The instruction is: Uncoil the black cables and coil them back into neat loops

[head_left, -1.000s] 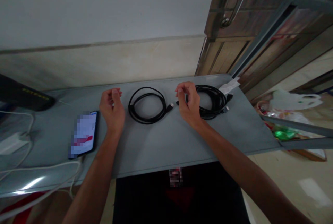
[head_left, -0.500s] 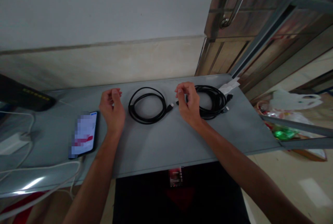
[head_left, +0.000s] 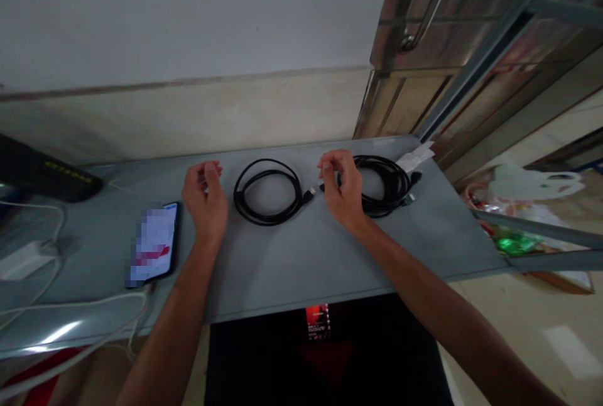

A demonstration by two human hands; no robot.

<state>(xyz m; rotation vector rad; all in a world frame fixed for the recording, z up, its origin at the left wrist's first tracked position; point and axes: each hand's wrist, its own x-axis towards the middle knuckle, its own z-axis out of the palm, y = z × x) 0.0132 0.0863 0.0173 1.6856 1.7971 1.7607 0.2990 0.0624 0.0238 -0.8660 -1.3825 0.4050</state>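
Observation:
My left hand point(head_left: 204, 197) is loosely curled with nothing in it, beside a lit smartphone point(head_left: 153, 246) that lies on the grey tabletop point(head_left: 292, 268). To its right rests a thin black cable point(head_left: 296, 205) wound into a round coil, with a plug point(head_left: 309, 195) at its right side. My right hand point(head_left: 343, 187) is also curled, its fingers drawn in and holding nothing that I can see. It covers the left edge of a thicker bundle of black cable point(head_left: 393, 189), whose connectors point(head_left: 409, 198) stick out on the right. I cannot tell whether the hand touches the bundle.
A black cylindrical object point(head_left: 56, 170) lies at the far left, near a white charger block point(head_left: 28, 260) and white cords. White paper point(head_left: 417, 156) sits at the back right. Beyond the table are a metal frame point(head_left: 556, 260) and plastic bags. A second lit screen point(head_left: 318, 321) is at my lap.
Both hands hold almost the same pose and place. The cables and the phone have not moved.

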